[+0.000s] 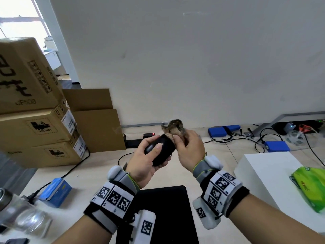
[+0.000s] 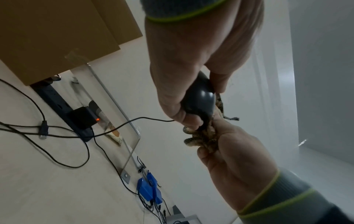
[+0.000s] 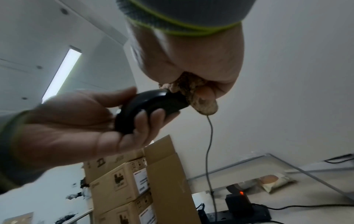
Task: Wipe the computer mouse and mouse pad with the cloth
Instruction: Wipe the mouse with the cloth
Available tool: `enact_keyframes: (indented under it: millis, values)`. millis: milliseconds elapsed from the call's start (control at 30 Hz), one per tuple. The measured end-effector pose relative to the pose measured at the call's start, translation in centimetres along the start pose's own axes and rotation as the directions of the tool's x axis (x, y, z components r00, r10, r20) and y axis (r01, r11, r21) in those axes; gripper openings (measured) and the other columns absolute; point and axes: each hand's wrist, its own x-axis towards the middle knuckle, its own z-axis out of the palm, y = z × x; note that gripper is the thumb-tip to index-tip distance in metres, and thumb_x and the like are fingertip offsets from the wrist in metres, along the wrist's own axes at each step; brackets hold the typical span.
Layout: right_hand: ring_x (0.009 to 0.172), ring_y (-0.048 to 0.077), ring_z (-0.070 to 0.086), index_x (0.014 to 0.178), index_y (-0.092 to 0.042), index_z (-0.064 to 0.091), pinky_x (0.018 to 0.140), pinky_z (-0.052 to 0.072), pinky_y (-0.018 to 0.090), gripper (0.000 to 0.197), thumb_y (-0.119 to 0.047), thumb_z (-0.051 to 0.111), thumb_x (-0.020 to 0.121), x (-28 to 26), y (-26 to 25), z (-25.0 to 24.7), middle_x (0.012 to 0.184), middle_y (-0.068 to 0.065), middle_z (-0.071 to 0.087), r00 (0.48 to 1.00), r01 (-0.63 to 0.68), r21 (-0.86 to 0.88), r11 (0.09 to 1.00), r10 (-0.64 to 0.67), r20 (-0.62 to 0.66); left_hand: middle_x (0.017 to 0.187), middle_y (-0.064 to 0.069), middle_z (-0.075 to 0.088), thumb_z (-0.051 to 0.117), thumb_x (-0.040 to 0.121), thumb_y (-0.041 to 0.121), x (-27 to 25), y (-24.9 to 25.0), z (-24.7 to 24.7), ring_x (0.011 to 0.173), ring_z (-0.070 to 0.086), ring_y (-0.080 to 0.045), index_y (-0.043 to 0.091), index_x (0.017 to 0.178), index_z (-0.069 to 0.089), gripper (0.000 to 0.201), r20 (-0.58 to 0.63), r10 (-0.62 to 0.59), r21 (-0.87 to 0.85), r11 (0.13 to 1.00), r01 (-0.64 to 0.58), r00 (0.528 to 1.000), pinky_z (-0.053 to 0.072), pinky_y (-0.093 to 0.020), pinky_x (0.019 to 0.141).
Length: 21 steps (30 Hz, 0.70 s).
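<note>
My left hand [image 1: 151,155] grips a black wired computer mouse [image 1: 162,150] and holds it up above the table, thumb on top, fingers curled beneath. My right hand [image 1: 186,147] holds a bunched brown patterned cloth [image 1: 174,128] and presses it against the mouse's far end. The left wrist view shows the mouse [image 2: 199,98] touching the cloth [image 2: 203,137]. In the right wrist view the mouse [image 3: 151,106] meets the cloth [image 3: 193,92], and its cable [image 3: 208,144] hangs down. The black mouse pad [image 1: 167,208] lies flat below my wrists.
Stacked cardboard boxes [image 1: 35,111] stand at the left. A white box [image 1: 263,173] with a green packet [image 1: 309,187] is at the right. A blue box [image 1: 56,191] and a clear jar [image 1: 22,215] sit near left. Cables, a power strip [image 1: 133,143] and blue packs [image 1: 276,146] line the wall.
</note>
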Motion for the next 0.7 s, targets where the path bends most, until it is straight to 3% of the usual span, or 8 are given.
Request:
enact_keyframes:
  millis: [167, 267, 367, 433, 467, 533, 600, 700]
  values:
    - [0.075, 0.003, 0.046, 0.082, -0.018, 0.062, 0.063, 0.036, 0.022, 0.015, -0.033, 0.060, 0.079, -2.1, -1.3, 0.4, 0.089, -0.009, 0.048, 0.986, 0.166, 0.013, 0.986, -0.166, 0.013, 0.102, -0.010, 0.066, 0.049, 0.094, 0.008, 0.3, 0.1, 0.4, 0.090, 0.065, -0.030, 0.014, 0.112, 0.053, 0.019, -0.013, 0.052, 0.024, 0.998, -0.052, 0.999, 0.057, -0.032, 0.064]
    - [0.077, 0.005, 0.049, 0.085, -0.017, 0.065, 0.067, 0.040, 0.022, 0.013, -0.027, 0.064, 0.078, -1.7, -1.7, 0.0, 0.087, -0.006, 0.051, 0.971, 0.230, 0.014, 0.973, -0.230, 0.064, 0.106, -0.014, 0.067, 0.058, 0.085, 0.010, 0.3, 0.0, 0.0, 0.088, 0.069, -0.026, 0.011, 0.114, 0.053, 0.029, -0.020, 0.026, -0.067, 0.997, -0.027, 0.999, 0.058, -0.035, 0.067]
    - [0.077, 0.018, 0.058, 0.082, -0.014, 0.064, 0.074, 0.046, 0.028, 0.021, -0.036, 0.064, 0.079, 0.4, -0.1, -0.3, 0.084, 0.002, 0.062, 1.000, 0.005, 0.026, 1.000, -0.004, -0.028, 0.118, -0.020, 0.060, 0.064, 0.078, 0.021, 0.5, 0.3, -0.8, 0.081, 0.067, -0.026, 0.006, 0.131, 0.047, 0.058, -0.054, -0.031, -0.127, 0.992, 0.024, 0.998, 0.059, -0.033, 0.069]
    - [0.078, 0.021, 0.066, 0.085, -0.016, 0.066, 0.075, 0.056, 0.035, 0.025, -0.040, 0.065, 0.079, 0.8, 0.3, -0.5, 0.085, 0.002, 0.070, 0.979, -0.199, 0.221, 0.955, 0.204, 0.000, 0.117, -0.017, 0.059, 0.065, 0.078, 0.027, 0.6, 0.3, -1.1, 0.077, 0.064, -0.021, 0.005, 0.134, 0.045, 0.064, -0.079, -0.058, -0.132, 0.990, 0.048, 0.995, 0.056, -0.029, 0.063]
    - [0.079, 0.022, 0.068, 0.085, -0.020, 0.066, 0.075, 0.057, 0.038, 0.019, -0.038, 0.067, 0.079, 0.6, 0.2, -0.3, 0.086, 0.002, 0.071, 0.970, -0.242, 0.301, 0.922, 0.241, 0.042, 0.112, -0.015, 0.060, 0.064, 0.079, 0.028, 0.7, 0.2, -1.2, 0.077, 0.062, -0.021, 0.003, 0.132, 0.046, 0.062, -0.090, -0.064, -0.132, 0.990, 0.052, 0.994, 0.056, -0.029, 0.061]
    - [0.083, 0.020, 0.067, 0.080, -0.026, 0.064, 0.078, 0.057, 0.039, 0.013, -0.038, 0.069, 0.077, 0.0, -0.1, 0.4, 0.090, 0.002, 0.071, 0.976, -0.215, 0.322, 0.922, 0.208, 0.056, 0.099, -0.014, 0.062, 0.059, 0.085, 0.027, 0.8, 0.1, -0.9, 0.073, 0.060, -0.022, 0.002, 0.126, 0.049, 0.050, -0.089, -0.073, -0.127, 0.990, 0.061, 0.993, 0.056, -0.028, 0.060]
    - [0.087, 0.017, 0.066, 0.083, -0.026, 0.064, 0.083, 0.054, 0.040, 0.026, -0.049, 0.067, 0.072, -0.3, -0.4, 0.8, 0.095, 0.002, 0.069, 0.978, -0.203, 0.333, 0.921, 0.204, 0.031, 0.089, -0.013, 0.060, 0.049, 0.096, 0.026, 0.6, 0.0, -0.2, 0.065, 0.060, -0.025, -0.002, 0.119, 0.052, 0.036, -0.089, -0.072, -0.055, 0.996, 0.067, 0.993, 0.057, -0.032, 0.060]
    - [0.087, 0.014, 0.066, 0.092, -0.021, 0.066, 0.085, 0.053, 0.042, 0.032, -0.046, 0.069, 0.073, -0.4, -1.0, 1.1, 0.092, -0.004, 0.070, 0.976, -0.203, 0.374, 0.905, 0.216, 0.009, 0.082, -0.009, 0.060, 0.039, 0.101, 0.035, 0.0, -0.4, 0.7, 0.064, 0.057, -0.025, 0.011, 0.102, 0.061, 0.033, -0.113, 0.033, 0.274, 0.962, 0.000, 0.993, 0.057, -0.041, 0.071]
